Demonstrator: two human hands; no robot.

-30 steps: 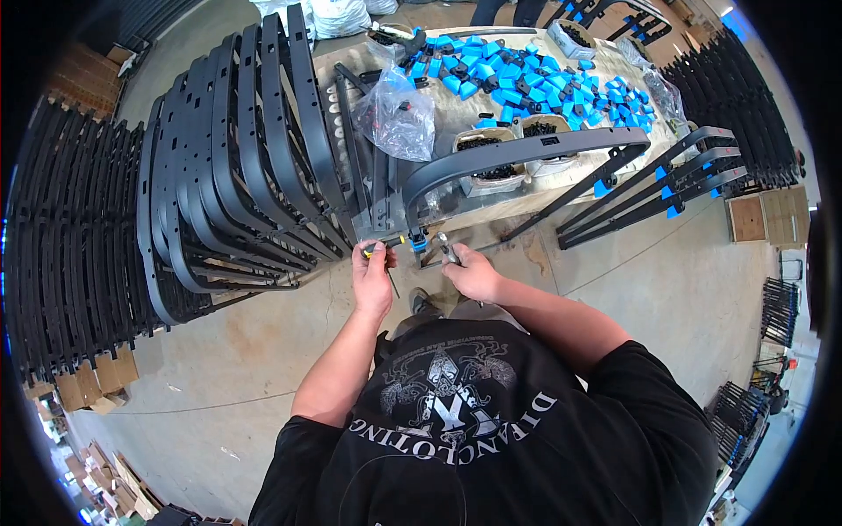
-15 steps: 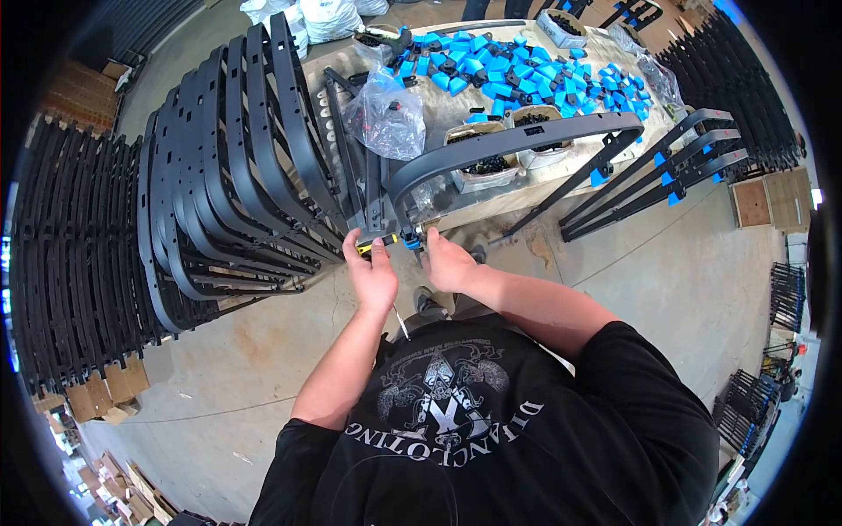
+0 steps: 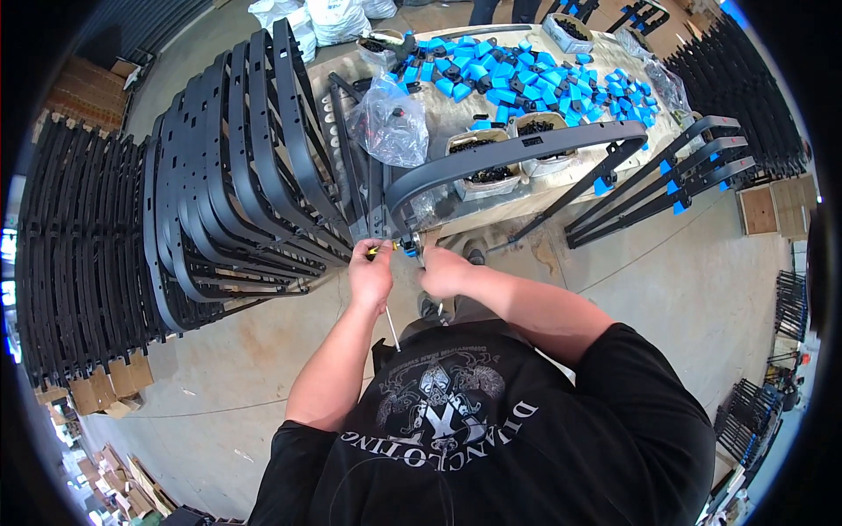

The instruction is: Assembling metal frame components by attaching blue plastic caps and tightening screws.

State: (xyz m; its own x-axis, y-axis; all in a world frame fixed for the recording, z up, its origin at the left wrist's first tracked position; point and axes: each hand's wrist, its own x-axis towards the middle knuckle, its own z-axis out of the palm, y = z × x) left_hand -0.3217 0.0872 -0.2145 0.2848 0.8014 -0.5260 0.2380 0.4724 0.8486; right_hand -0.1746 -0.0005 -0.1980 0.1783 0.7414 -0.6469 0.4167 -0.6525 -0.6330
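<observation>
A curved black metal frame (image 3: 526, 140) arches in front of me, its near end coming down between my hands. At that end is a small blue-and-black fitting (image 3: 410, 248). My left hand (image 3: 370, 276) is closed around a yellow-and-black tool handle (image 3: 379, 250), just left of the fitting. Below this hand a thin metal rod (image 3: 392, 329) slants toward my shirt; whether it belongs to the same tool I cannot tell. My right hand (image 3: 445, 272) is closed at the frame's end, right beside the fitting; its fingertips are partly hidden.
Black frames (image 3: 237, 175) stand packed together at left. On the table (image 3: 447, 105) lie a pile of blue caps (image 3: 535, 79), a clear plastic bag (image 3: 390, 127) and boxes of small black parts (image 3: 487, 171). More frames (image 3: 667, 180) lean at right.
My left fingers have drawn in closer around the yellow-and-black handle, and the rod below the hand has shifted slightly. My right hand stays at the frame's end. The whole view has moved a little.
</observation>
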